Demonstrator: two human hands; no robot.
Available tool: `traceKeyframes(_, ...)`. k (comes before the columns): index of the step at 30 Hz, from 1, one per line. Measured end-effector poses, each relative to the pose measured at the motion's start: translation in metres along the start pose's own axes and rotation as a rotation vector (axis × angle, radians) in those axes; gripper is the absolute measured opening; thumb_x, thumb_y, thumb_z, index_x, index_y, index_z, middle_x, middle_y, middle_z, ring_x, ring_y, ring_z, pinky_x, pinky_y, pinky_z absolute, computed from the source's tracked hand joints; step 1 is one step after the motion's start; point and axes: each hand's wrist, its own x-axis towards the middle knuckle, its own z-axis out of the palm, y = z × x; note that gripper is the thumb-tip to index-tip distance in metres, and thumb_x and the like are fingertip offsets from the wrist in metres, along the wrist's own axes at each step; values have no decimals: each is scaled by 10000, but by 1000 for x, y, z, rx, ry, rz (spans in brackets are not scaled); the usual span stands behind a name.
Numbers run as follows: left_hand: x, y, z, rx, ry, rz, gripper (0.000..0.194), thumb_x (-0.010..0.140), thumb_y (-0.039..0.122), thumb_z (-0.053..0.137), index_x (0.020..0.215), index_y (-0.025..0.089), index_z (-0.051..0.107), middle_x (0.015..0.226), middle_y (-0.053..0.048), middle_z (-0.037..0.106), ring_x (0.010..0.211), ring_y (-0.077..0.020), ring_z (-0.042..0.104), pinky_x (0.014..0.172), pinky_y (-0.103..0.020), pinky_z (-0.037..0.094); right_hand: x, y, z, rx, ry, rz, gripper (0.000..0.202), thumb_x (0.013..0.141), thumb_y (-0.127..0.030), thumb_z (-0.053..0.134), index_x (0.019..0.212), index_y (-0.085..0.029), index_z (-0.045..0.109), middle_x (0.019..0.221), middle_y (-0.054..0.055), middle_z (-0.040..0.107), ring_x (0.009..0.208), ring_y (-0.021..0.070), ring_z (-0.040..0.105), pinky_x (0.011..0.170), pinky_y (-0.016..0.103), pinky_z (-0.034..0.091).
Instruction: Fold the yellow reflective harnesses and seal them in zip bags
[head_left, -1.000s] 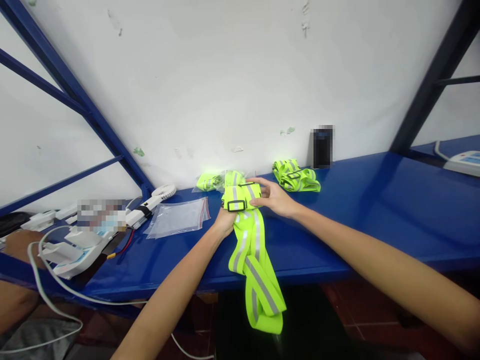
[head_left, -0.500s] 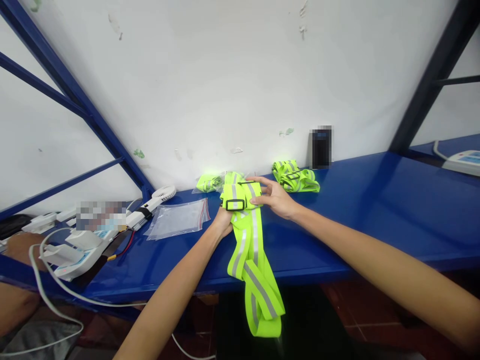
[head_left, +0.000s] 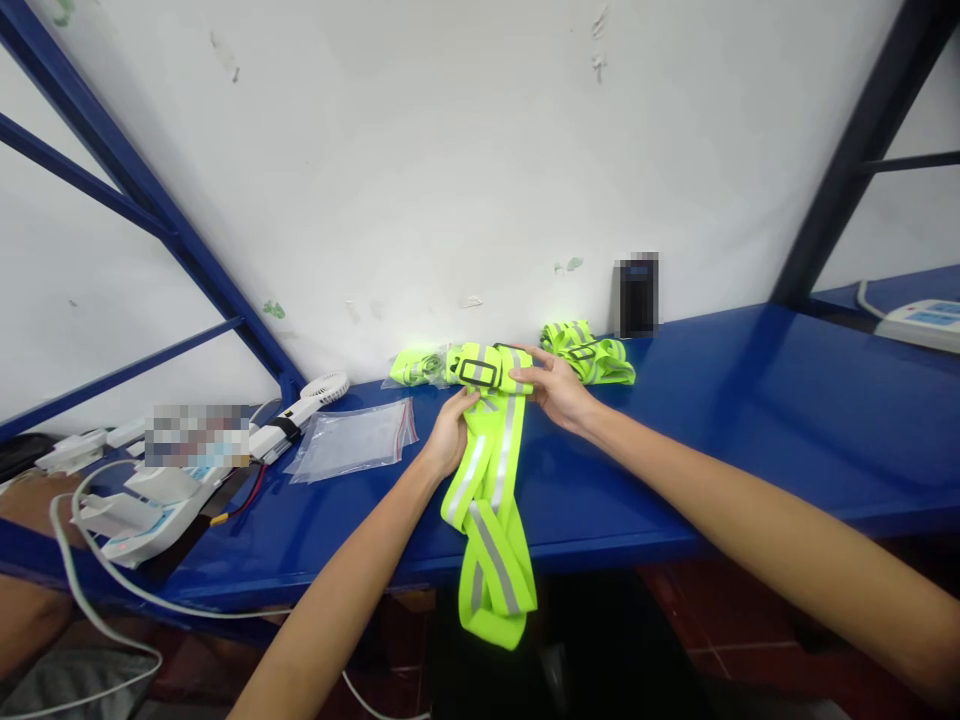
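Note:
A neon-yellow reflective strap (head_left: 501,460) with grey stripes hangs between my hands, its upper part folded into a bundle with black buckles. My right hand (head_left: 559,390) grips the bundle's right end, thumb in front and fingers behind. At the lower left of the bundle, my left hand (head_left: 452,430) pinches the strap with its thumb; its other fingers are partly hidden behind. The loose loops drop past the table's front edge. Behind, a bagged folded strap (head_left: 415,367) lies left and another bundled strap (head_left: 592,355) lies right.
Clear zip bags (head_left: 352,440) lie on the blue table (head_left: 712,420) at left. Beyond them are a white handheld fan (head_left: 322,390), a power strip (head_left: 150,520) and cables. A dark blurred-out object (head_left: 636,297) leans on the wall. Part of another person shows at far left.
The folded bundle has turned and moved slightly up, its buckle now higher. My left hand has come out from beneath to its front, and the hanging loops have swung left.

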Motion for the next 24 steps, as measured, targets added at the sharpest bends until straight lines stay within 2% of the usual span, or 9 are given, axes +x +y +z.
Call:
traceKeyframes(6,5,-10,-10,181,28,16,389,708,307,753,1055,158,662,951,-62,734,793,-202,690,766,-315,515,-2,0,2,-81,27,-39,629,589,-215,817,1189,-221,629,857,17,742,762,180,687,727,308,554)
traceKeyframes(10,7,-12,-13,271,59,17,407,702,338,763,1047,153,652,926,-77,737,767,-214,691,740,-323,510,-5,0,5,-119,29,-36,661,589,-222,816,1215,-228,604,809,7,725,724,175,678,687,306,559)
traceKeyframes(15,6,-12,-12,367,101,41,344,666,313,775,933,111,695,912,-107,740,783,-248,691,741,-333,501,-7,4,6,-238,11,-89,654,604,-239,796,1221,-235,579,882,26,719,739,198,682,668,331,572)
traceKeyframes(19,5,-10,-10,290,102,36,334,656,251,751,958,120,697,910,-89,742,812,-255,689,777,-348,504,-5,8,4,-330,32,-175,653,592,-241,796,1205,-219,571,940,45,711,815,221,685,738,365,579)
traceKeyframes(24,4,-7,-6,123,19,45,386,663,280,737,1009,118,681,992,-98,735,948,-284,678,890,-382,494,-2,9,-2,-395,25,-239,725,618,-273,792,1282,-221,505,1057,74,686,904,241,683,777,383,578)
